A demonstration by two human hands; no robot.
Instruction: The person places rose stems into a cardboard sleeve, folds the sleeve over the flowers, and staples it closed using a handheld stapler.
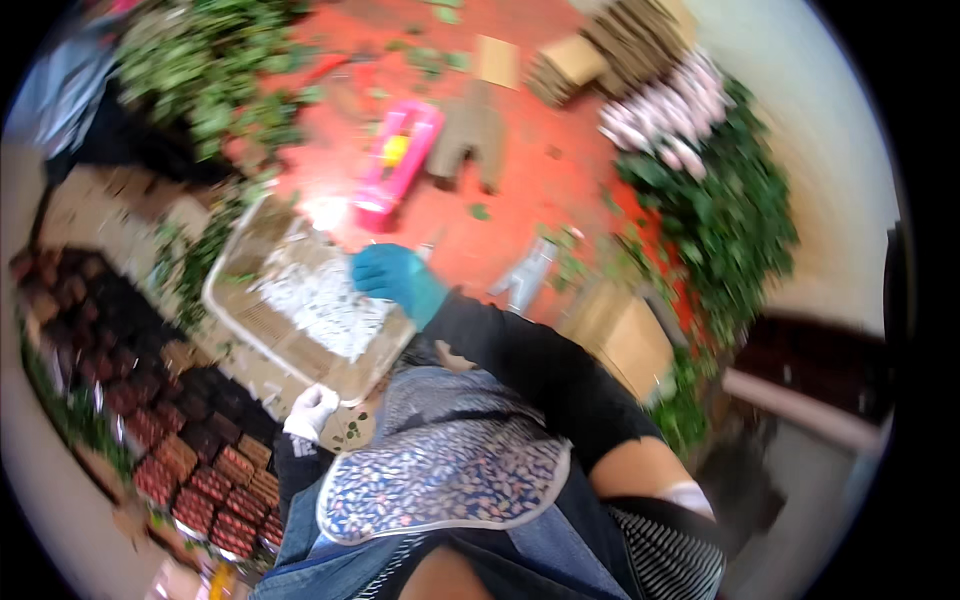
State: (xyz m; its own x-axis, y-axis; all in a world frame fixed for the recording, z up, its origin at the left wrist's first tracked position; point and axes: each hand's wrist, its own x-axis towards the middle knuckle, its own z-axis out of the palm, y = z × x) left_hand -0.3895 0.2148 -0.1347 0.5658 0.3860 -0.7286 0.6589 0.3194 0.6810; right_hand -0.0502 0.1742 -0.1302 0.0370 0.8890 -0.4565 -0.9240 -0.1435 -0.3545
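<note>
My left hand (313,412), in a white glove, is curled beside the near corner of a plastic basket (251,335). Whether it grips the rim is unclear. Many small white paper slips (330,311) lie heaped inside the basket. My right hand (397,281), in a teal glove, is over the basket's right side, next to the slips. Its fingers are bent and close together, and blur hides whether anything is between them. On the red tabletop (540,172) beyond lie a pink plastic holder (405,161) with a yellow item (395,150), and a grey two-legged tool (527,274).
Corrugated cardboard pieces (469,139) and stacked cardboard (637,45) lie farther back. Pale pink flowers (667,112) with leafy stems are on the right, near a cardboard box (626,337). Cut foliage (210,67) and another person (67,97) are at upper left; dark red bundles (202,480) at lower left.
</note>
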